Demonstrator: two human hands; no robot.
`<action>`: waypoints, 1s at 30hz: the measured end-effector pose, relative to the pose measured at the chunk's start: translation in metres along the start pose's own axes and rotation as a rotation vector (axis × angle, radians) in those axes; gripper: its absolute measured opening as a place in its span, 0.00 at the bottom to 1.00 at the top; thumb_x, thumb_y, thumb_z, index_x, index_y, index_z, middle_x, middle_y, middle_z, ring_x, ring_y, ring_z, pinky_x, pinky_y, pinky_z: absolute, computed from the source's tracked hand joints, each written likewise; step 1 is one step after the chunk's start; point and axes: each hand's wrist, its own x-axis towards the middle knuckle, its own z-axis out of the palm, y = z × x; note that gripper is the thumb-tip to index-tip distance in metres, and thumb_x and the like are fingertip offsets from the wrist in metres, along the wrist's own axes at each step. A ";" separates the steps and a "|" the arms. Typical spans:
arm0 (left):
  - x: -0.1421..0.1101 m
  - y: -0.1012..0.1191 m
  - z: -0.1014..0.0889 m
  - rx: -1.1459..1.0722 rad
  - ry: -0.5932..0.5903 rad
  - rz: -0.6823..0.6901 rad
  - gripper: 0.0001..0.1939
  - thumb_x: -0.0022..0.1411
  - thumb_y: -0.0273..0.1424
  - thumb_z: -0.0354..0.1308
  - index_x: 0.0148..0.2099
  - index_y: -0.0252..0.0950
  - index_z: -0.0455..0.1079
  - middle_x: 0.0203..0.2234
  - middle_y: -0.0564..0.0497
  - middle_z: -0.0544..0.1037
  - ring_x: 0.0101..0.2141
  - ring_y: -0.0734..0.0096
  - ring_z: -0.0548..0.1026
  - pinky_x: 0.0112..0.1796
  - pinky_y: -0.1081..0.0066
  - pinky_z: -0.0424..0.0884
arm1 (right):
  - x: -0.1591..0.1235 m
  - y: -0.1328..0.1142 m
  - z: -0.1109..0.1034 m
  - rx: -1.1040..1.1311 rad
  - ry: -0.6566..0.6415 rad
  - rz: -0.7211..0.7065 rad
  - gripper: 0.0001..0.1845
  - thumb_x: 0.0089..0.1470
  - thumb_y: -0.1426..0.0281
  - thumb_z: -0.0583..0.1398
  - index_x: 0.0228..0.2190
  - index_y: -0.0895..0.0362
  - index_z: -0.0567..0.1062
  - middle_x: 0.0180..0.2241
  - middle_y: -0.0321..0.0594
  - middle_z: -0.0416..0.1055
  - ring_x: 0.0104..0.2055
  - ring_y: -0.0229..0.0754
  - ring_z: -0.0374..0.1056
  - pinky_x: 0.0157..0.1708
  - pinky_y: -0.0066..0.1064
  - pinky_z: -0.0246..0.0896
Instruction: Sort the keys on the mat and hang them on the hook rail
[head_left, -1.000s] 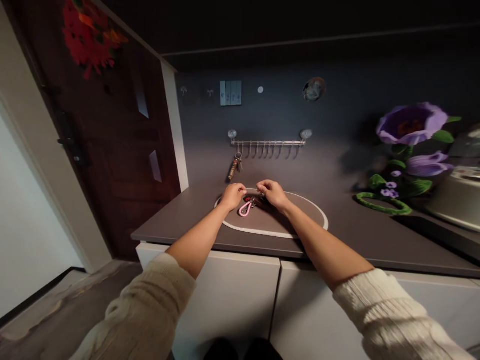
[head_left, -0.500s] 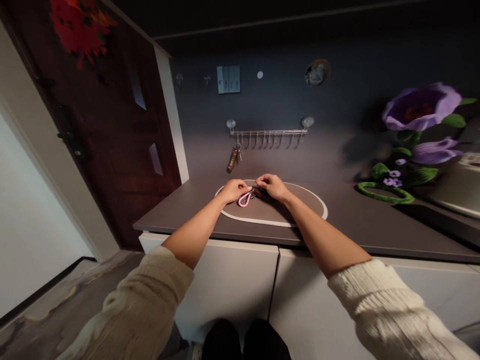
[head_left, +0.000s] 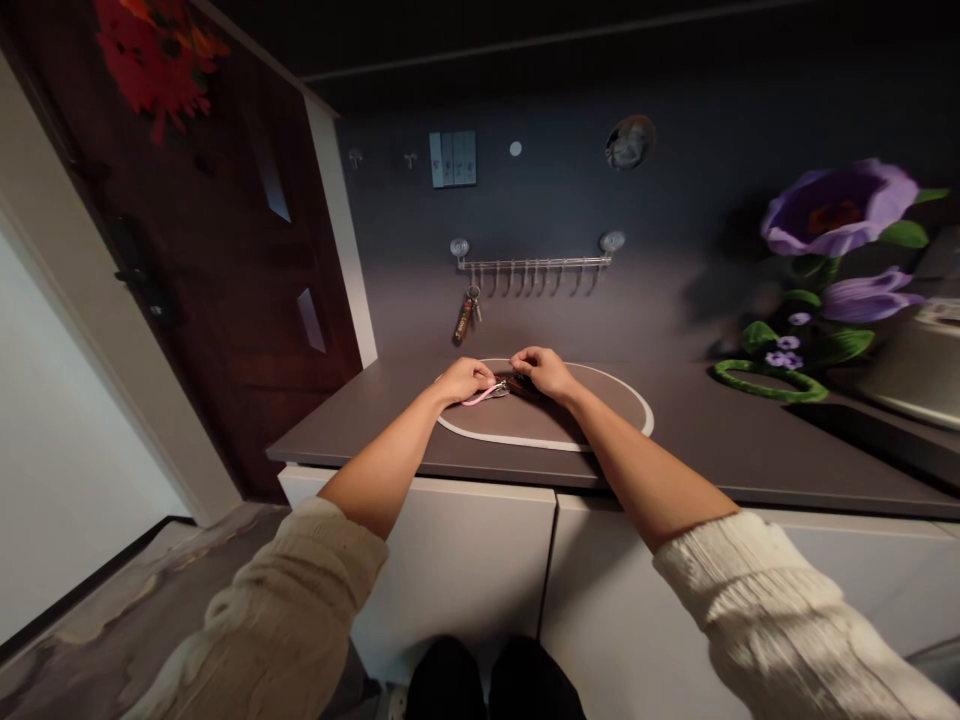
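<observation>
Over the mat (head_left: pixel 540 425), a pink strap (head_left: pixel 479 399) is lying at your left hand (head_left: pixel 461 381), whose fingers are curling against it; I can't tell if they're gripping. Your right hand (head_left: pixel 544 372) is bunching its fingertips nearby, any hold unclear. Beyond, keys (head_left: pixel 464 320) are hanging from a rail (head_left: pixel 536 264).

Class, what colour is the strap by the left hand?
The strap is pink, clearest in head view.

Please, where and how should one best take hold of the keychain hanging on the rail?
Probably by the long brown fob, pinched from the front: it hangs below the metal ring with its lower end free, while the wall is behind it. The left hand is the nearer one.
</observation>
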 end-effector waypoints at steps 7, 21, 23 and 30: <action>0.003 -0.002 -0.006 0.228 0.196 0.138 0.09 0.53 0.27 0.51 0.31 0.31 0.72 0.24 0.52 0.74 0.27 0.76 0.68 0.31 0.76 0.63 | -0.001 -0.001 0.001 -0.007 0.012 0.010 0.07 0.45 0.68 0.57 0.26 0.59 0.73 0.26 0.37 0.71 0.27 0.34 0.61 0.31 0.26 0.54; 0.002 0.006 -0.013 -0.170 0.366 0.001 0.08 0.59 0.28 0.48 0.32 0.32 0.67 0.22 0.53 0.71 0.23 0.80 0.65 0.27 0.77 0.62 | -0.005 -0.008 0.001 -0.032 -0.009 -0.004 0.08 0.46 0.67 0.56 0.26 0.59 0.73 0.25 0.37 0.71 0.27 0.34 0.61 0.31 0.26 0.54; 0.004 0.005 -0.014 -0.291 0.338 -0.029 0.08 0.60 0.30 0.49 0.33 0.32 0.66 0.20 0.54 0.69 0.20 0.81 0.64 0.25 0.77 0.62 | -0.006 -0.009 0.001 -0.037 -0.006 -0.004 0.08 0.46 0.68 0.56 0.26 0.60 0.73 0.26 0.38 0.71 0.27 0.34 0.61 0.31 0.26 0.54; 0.007 0.006 -0.015 -0.640 0.295 -0.040 0.06 0.59 0.29 0.51 0.31 0.32 0.65 0.20 0.55 0.68 0.18 0.83 0.65 0.23 0.79 0.64 | -0.005 -0.015 0.003 -0.016 0.018 -0.017 0.07 0.46 0.68 0.56 0.26 0.59 0.72 0.27 0.38 0.71 0.28 0.35 0.62 0.32 0.27 0.54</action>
